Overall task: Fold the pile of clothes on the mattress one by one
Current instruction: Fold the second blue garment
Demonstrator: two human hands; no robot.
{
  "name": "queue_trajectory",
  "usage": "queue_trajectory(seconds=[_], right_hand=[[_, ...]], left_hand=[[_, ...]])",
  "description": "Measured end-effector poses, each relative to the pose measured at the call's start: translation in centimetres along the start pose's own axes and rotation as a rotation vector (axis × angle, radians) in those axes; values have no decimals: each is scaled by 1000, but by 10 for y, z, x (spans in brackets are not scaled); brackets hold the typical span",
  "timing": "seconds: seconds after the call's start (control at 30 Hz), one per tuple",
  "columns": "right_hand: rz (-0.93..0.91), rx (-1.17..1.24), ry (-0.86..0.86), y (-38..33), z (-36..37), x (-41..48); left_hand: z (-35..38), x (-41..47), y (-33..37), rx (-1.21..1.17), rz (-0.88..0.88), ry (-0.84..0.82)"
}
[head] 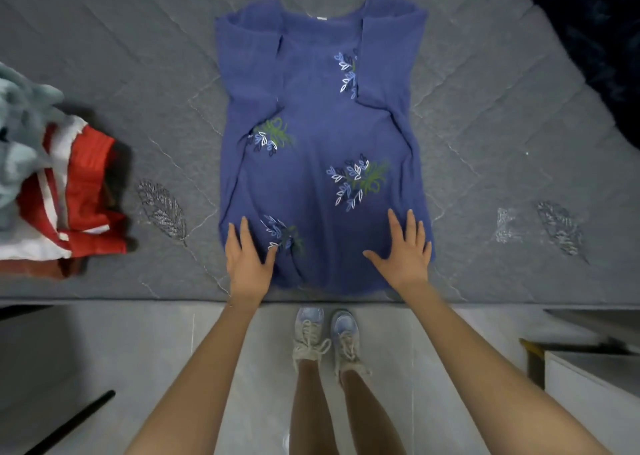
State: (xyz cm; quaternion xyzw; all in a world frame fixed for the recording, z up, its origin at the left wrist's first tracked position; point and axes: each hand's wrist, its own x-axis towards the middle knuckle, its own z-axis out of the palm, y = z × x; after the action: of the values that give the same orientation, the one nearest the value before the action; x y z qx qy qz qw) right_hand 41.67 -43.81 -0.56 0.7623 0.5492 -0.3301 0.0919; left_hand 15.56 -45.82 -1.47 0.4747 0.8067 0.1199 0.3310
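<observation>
I see the blue shirt [322, 142] spread flat on the grey mattress [502, 125], neck toward 12 o'clock, both sleeves folded in over the chest. My left grip [247, 260] lies open, fingers straight, resting on the hem at the shirt's 7 o'clock. My right grip [405, 250] is open too, fingers spread, flat on the hem at 5 o'clock. The shirt runs away from both toward 12. The pile of clothes [79, 191] sits at 9 o'clock, well apart from the shirt.

Sneakers [308, 330] stood on the floor [138, 343] at 6 o'clock. A black rod [72, 423] lay at 8, a white box [592, 385] at 4.
</observation>
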Motion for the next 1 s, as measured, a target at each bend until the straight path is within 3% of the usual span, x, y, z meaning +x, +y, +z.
queue_trajectory(seconds=[0.07, 0.2, 0.37, 0.5, 0.63, 0.8, 1.0], right_hand=[[77, 142, 37, 9, 1, -1], [188, 237, 135, 18, 1, 1], [284, 389, 201, 24, -8, 12], [274, 452, 118, 30, -16, 19], [223, 541, 109, 28, -12, 6], [272, 1076, 138, 22, -11, -12], [375, 1193, 406, 19, -31, -14]], left_hand=[[1, 1, -2, -118, -38, 57], [4, 0, 6, -410, -302, 86], [11, 0, 3, -191, -491, 268], [14, 6, -5, -228, -484, 162], [10, -5, -8, -43, -394, 131], [-2, -32, 6, -519, -75, 230], [-40, -22, 17, -695, -135, 382]])
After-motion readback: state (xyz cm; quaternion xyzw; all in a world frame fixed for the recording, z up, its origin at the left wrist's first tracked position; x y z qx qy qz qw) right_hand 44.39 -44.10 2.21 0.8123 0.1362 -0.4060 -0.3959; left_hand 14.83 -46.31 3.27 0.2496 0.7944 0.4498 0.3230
